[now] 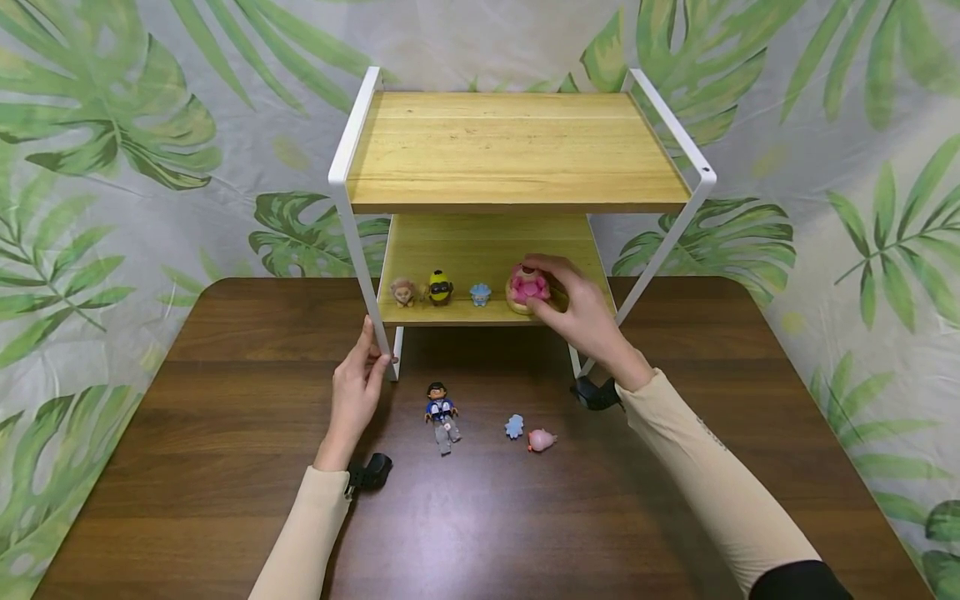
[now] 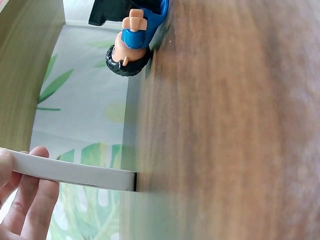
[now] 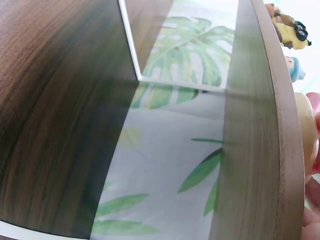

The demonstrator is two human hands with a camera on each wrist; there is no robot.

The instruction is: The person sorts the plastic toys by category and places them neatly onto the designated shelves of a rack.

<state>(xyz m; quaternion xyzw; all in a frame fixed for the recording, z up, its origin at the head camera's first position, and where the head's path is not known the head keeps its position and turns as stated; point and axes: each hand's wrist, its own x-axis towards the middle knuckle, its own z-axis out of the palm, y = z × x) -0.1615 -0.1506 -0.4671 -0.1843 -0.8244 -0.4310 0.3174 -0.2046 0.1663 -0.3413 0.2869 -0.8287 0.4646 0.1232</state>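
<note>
My right hand (image 1: pixel 588 317) pinches a pink toy figure (image 1: pixel 529 287) with a pale yellow base, at the right of the lower shelf board (image 1: pixel 450 242). In the right wrist view only its fingertips (image 3: pixel 312 195) and part of the figure's base (image 3: pixel 306 127) show past the board's edge. Around the unit's white front left leg (image 2: pixel 90 171), the fingers and thumb of my left hand (image 1: pixel 354 396) close. Left of the pink figure stand a small blue figure (image 1: pixel 480 293), a yellow-and-black figure (image 1: pixel 440 287) and a brown lion-like figure (image 1: pixel 402 292).
On the dark wood table (image 1: pixel 225 417), a doll with black hair and blue top (image 1: pixel 441 412) lies before the unit. Right of it are a light blue piece (image 1: pixel 513 427) and a small pink toy (image 1: pixel 541 440). The upper board (image 1: pixel 510 150) overhangs the lower one. Leaf-print cloth (image 1: pixel 112 125) hangs behind.
</note>
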